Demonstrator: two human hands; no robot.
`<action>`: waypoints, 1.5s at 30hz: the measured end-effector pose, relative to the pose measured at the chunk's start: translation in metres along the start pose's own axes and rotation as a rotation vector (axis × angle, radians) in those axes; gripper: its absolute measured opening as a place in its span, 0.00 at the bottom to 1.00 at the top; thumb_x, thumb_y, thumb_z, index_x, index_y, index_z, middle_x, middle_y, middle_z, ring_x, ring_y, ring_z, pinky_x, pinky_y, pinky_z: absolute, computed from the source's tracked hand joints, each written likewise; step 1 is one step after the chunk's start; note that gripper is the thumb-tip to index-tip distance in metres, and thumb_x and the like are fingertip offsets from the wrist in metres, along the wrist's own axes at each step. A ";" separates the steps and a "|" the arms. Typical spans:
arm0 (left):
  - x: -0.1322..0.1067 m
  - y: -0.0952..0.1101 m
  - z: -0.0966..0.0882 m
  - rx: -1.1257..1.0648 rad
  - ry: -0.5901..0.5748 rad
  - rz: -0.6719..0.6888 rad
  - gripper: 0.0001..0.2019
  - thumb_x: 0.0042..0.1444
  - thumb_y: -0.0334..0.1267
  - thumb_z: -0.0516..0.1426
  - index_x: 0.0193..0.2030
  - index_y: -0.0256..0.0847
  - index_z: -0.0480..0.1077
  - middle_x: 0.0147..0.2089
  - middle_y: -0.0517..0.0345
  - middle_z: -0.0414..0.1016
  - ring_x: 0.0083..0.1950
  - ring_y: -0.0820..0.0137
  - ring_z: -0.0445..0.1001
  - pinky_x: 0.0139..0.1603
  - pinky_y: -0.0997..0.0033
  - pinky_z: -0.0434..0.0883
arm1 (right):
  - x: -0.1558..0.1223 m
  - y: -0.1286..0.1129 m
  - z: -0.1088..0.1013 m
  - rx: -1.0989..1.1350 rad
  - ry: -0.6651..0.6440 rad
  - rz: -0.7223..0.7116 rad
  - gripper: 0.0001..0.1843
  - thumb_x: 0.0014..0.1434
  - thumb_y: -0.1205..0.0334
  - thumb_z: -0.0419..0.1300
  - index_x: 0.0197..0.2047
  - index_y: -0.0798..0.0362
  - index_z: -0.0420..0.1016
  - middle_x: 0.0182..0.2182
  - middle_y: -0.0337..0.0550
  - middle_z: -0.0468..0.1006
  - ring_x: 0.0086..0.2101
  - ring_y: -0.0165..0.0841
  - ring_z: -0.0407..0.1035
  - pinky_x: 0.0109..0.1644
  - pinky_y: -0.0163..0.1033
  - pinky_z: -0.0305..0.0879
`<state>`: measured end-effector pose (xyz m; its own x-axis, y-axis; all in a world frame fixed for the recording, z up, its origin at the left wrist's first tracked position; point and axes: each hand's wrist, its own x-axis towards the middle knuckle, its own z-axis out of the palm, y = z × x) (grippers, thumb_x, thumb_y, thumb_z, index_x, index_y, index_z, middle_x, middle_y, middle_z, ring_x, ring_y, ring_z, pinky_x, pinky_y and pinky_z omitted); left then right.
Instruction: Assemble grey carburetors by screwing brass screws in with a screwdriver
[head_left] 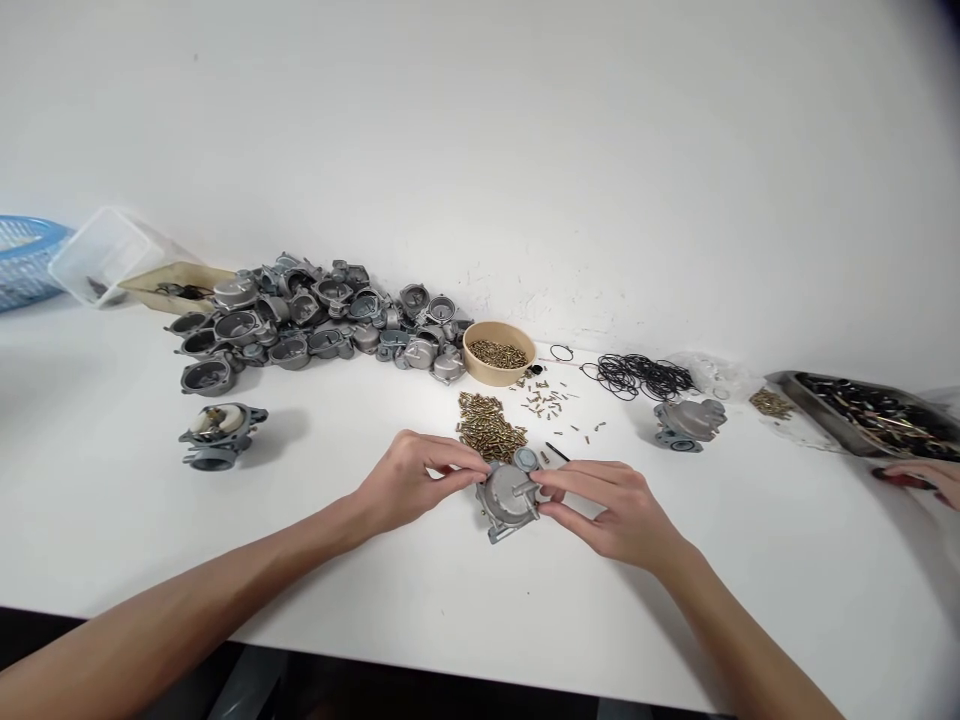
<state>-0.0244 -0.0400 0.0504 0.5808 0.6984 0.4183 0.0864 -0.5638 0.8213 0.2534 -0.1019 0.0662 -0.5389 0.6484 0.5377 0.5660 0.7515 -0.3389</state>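
A grey metal carburetor (507, 497) rests on the white table, its rounded bowl facing up. My left hand (420, 478) pinches its upper left edge between thumb and fingers. From the right, my right hand (604, 505) grips the other side with thumb and fingertips. Right behind the carburetor is a heap of small brass screws (487, 425). A thin black rod (557, 452) lies just beyond my right fingers. Whether a screw is under my fingertips is hidden.
Many grey float bowls (326, 325) are piled at back left, near a round tub (499, 378) of brass screws. Two carburetors stand left (217, 435) and right (686, 425). Black rubber rings (645, 378) and a metal tray (840, 425) lie right. Another person's hand (934, 480) holds a red-handled tool.
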 end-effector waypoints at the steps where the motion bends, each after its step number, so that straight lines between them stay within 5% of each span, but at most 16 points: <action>1: 0.000 -0.001 0.000 0.011 -0.003 0.026 0.07 0.64 0.36 0.63 0.42 0.41 0.84 0.42 0.52 0.86 0.38 0.66 0.84 0.36 0.72 0.81 | 0.000 0.000 0.000 0.002 0.002 0.002 0.17 0.65 0.67 0.64 0.57 0.47 0.76 0.31 0.39 0.82 0.29 0.30 0.76 0.32 0.36 0.72; 11: -0.001 -0.008 -0.004 0.077 -0.073 0.200 0.08 0.66 0.34 0.61 0.44 0.38 0.83 0.44 0.50 0.86 0.42 0.65 0.85 0.45 0.71 0.82 | -0.001 0.001 0.001 0.066 0.065 0.008 0.20 0.63 0.69 0.66 0.57 0.46 0.76 0.32 0.38 0.82 0.29 0.30 0.76 0.35 0.36 0.74; 16: -0.001 -0.006 -0.006 0.094 -0.108 0.194 0.09 0.66 0.37 0.62 0.49 0.40 0.81 0.46 0.50 0.85 0.44 0.66 0.83 0.43 0.71 0.81 | 0.000 0.015 -0.006 -0.070 0.245 0.280 0.10 0.65 0.66 0.64 0.49 0.47 0.80 0.31 0.38 0.82 0.29 0.31 0.75 0.33 0.37 0.73; 19: -0.005 -0.001 -0.002 0.175 -0.117 0.181 0.24 0.61 0.44 0.66 0.62 0.42 0.72 0.58 0.46 0.79 0.55 0.61 0.79 0.49 0.66 0.80 | 0.001 0.028 -0.016 -0.194 -0.021 0.496 0.12 0.65 0.56 0.64 0.51 0.46 0.81 0.38 0.42 0.84 0.32 0.34 0.77 0.34 0.40 0.76; 22: -0.011 0.003 0.010 0.322 -0.131 0.203 0.34 0.57 0.53 0.67 0.68 0.47 0.66 0.68 0.43 0.69 0.65 0.53 0.71 0.60 0.55 0.76 | -0.005 0.038 -0.031 -0.227 -0.212 0.566 0.16 0.64 0.50 0.63 0.53 0.45 0.80 0.43 0.45 0.84 0.34 0.36 0.78 0.36 0.41 0.77; 25: -0.016 0.004 0.025 0.397 -0.150 0.190 0.33 0.57 0.56 0.66 0.67 0.49 0.67 0.67 0.44 0.68 0.63 0.53 0.72 0.59 0.54 0.77 | -0.020 0.044 -0.049 -0.221 -0.314 0.684 0.13 0.61 0.48 0.64 0.41 0.48 0.79 0.33 0.43 0.82 0.30 0.36 0.77 0.31 0.39 0.74; 29: -0.014 0.003 0.029 0.281 -0.171 0.131 0.23 0.62 0.44 0.64 0.63 0.49 0.70 0.64 0.50 0.73 0.62 0.58 0.74 0.61 0.59 0.75 | -0.044 0.045 -0.062 -0.086 -0.532 0.857 0.11 0.55 0.59 0.66 0.30 0.49 0.66 0.26 0.38 0.79 0.21 0.32 0.70 0.21 0.35 0.64; 32: -0.010 0.003 0.022 0.130 -0.210 0.071 0.22 0.61 0.36 0.64 0.62 0.51 0.71 0.62 0.54 0.76 0.67 0.58 0.70 0.65 0.57 0.71 | -0.047 0.043 -0.069 -0.146 -0.560 0.817 0.11 0.55 0.63 0.63 0.28 0.49 0.62 0.25 0.36 0.77 0.23 0.32 0.69 0.23 0.35 0.65; 35: -0.009 0.005 0.015 0.013 -0.235 0.004 0.23 0.59 0.31 0.65 0.60 0.51 0.73 0.61 0.54 0.77 0.66 0.59 0.70 0.66 0.56 0.70 | -0.034 0.038 -0.086 -0.235 -0.459 0.704 0.09 0.61 0.58 0.62 0.32 0.49 0.68 0.27 0.39 0.79 0.26 0.33 0.73 0.27 0.36 0.70; 40: -0.010 0.007 0.020 -0.053 -0.234 -0.026 0.23 0.58 0.35 0.67 0.60 0.48 0.72 0.61 0.51 0.74 0.63 0.59 0.71 0.65 0.55 0.70 | 0.017 0.009 -0.131 -0.273 -0.148 0.471 0.12 0.63 0.50 0.66 0.45 0.47 0.77 0.36 0.43 0.84 0.33 0.36 0.80 0.33 0.37 0.77; 45: -0.011 0.002 0.033 -0.001 -0.182 -0.020 0.24 0.59 0.37 0.67 0.62 0.49 0.70 0.63 0.50 0.73 0.64 0.57 0.71 0.66 0.55 0.70 | 0.076 -0.033 -0.146 -0.309 0.067 0.249 0.06 0.66 0.58 0.64 0.46 0.48 0.80 0.37 0.42 0.84 0.36 0.32 0.80 0.42 0.38 0.78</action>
<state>-0.0036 -0.0633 0.0352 0.7160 0.6178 0.3250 0.0986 -0.5504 0.8290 0.2852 -0.0950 0.2311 -0.3250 0.7892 0.5211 0.8410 0.4932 -0.2225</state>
